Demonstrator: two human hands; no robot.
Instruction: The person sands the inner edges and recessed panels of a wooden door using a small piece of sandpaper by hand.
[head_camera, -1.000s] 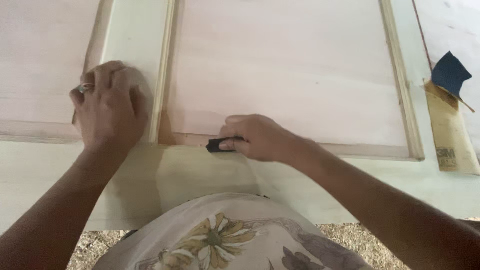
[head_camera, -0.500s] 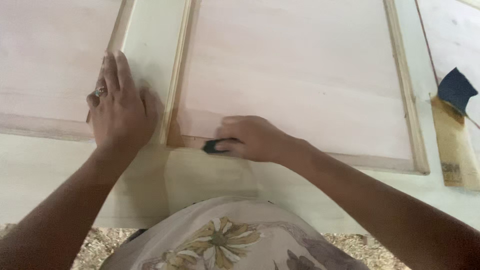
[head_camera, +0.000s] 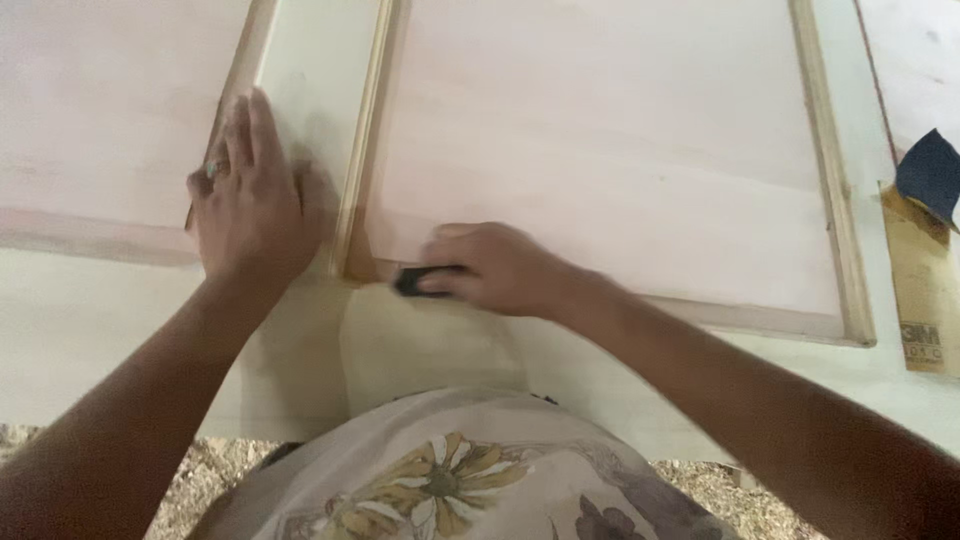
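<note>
A pale wooden door (head_camera: 310, 110) with two recessed panels lies flat before me. My right hand (head_camera: 495, 270) grips a small dark piece of sandpaper (head_camera: 415, 281) and presses it against the lower moulding of the right panel (head_camera: 620, 150), near its bottom left corner. My left hand (head_camera: 250, 205) rests flat, fingers together, on the door's middle upright and the edge of the left panel (head_camera: 100, 120). A ring shows on one left finger.
A folded sheet of sandpaper, blue on one side and tan on the other (head_camera: 925, 250), lies at the right edge of the door. Sawdust and wood shavings (head_camera: 720, 480) cover the floor below. My flowered shirt (head_camera: 450, 480) fills the bottom of the view.
My right hand has slid the sandpaper a little along the lower moulding. My left hand has flattened, its fingers stretched out. The view has shifted slightly to the left.
</note>
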